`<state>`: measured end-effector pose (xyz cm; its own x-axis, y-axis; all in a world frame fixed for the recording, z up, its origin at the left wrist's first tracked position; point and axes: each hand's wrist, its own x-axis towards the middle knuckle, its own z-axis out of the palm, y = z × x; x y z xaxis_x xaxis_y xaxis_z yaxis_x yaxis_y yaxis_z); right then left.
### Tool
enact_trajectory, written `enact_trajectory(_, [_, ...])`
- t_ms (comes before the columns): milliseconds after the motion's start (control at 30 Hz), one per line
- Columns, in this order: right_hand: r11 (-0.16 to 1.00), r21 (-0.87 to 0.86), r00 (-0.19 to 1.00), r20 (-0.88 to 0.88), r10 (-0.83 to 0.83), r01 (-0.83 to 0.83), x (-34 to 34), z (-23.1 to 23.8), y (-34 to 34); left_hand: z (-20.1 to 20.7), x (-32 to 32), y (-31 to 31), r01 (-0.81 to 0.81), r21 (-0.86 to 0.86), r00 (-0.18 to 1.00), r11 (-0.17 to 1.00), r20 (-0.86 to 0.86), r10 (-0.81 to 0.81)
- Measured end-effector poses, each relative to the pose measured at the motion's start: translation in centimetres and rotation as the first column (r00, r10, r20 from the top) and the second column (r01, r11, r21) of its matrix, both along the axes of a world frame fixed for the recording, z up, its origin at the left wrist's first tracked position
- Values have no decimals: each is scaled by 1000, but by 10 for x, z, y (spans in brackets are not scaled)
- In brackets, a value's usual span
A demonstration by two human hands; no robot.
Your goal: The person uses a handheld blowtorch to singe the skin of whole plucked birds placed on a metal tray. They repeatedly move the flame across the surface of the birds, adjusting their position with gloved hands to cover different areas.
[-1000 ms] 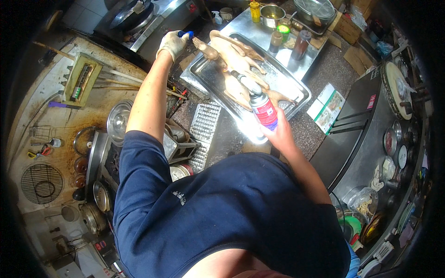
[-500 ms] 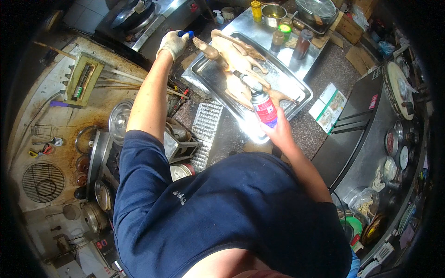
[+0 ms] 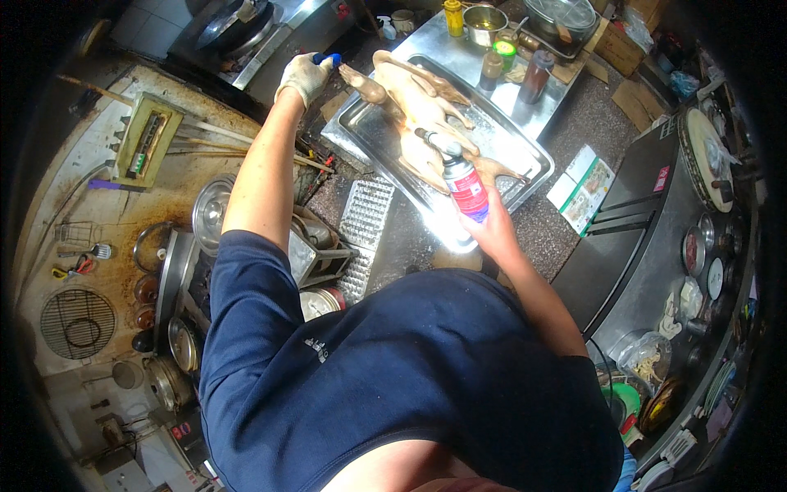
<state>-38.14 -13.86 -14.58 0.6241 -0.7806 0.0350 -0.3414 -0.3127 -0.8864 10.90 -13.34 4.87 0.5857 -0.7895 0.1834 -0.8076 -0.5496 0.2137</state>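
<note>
Pale plucked poultry point(image 3: 418, 102) lies in a rectangular metal tray point(image 3: 537, 156); whether it is one bird or more I cannot tell. My right hand point(image 3: 489, 230), bare, is closed round the can of a gas torch point(image 3: 467, 193). The torch's nozzle is over the poultry, pointing up and left; no clear flame shows now. My left hand point(image 3: 302, 79), in a whitish glove, is closed at the tray's upper left beside the poultry's outstretched end. A small blue thing point(image 3: 330, 61) shows at its fingers; its kind is unclear.
Beyond the tray, a metal table point(image 3: 434, 41) carries a yellow bottle point(image 3: 453, 18), a steel pot point(image 3: 484, 25) and dark sauce bottles point(image 3: 537, 76). A leaflet point(image 3: 580, 189) lies right of the tray. A counter with bowls point(image 3: 693, 250) runs along the right; a ribbed metal panel point(image 3: 366, 215) is lower left.
The torch has shifted very slightly in my right hand, and the orange glow near its nozzle has faded. My left hand stays almost where it was.
</note>
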Motion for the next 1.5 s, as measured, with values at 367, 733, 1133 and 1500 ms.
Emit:
enact_trajectory(367, [982, 189, 986, 154, -59, 29, 4, 24, 8, -1, 2, 6, -7, -46, 999, 999, 33, 9])
enact_trajectory(733, [944, 331, 987, 152, -50, -3, 1, 5, 10, -11, 30, 24, -87, -60, 978, 994, -194, 74])
enact_trajectory(1133, [905, 426, 992, 106, -64, 13, 5, -27, 5, -30, 26, 54, -243, -203, 731, 949, -681, 42])
enact_trajectory(1500, [889, 457, 992, 110, -59, 2, 13, -29, -12, -44, 18, 85, -286, -208, 687, 935, -725, 49])
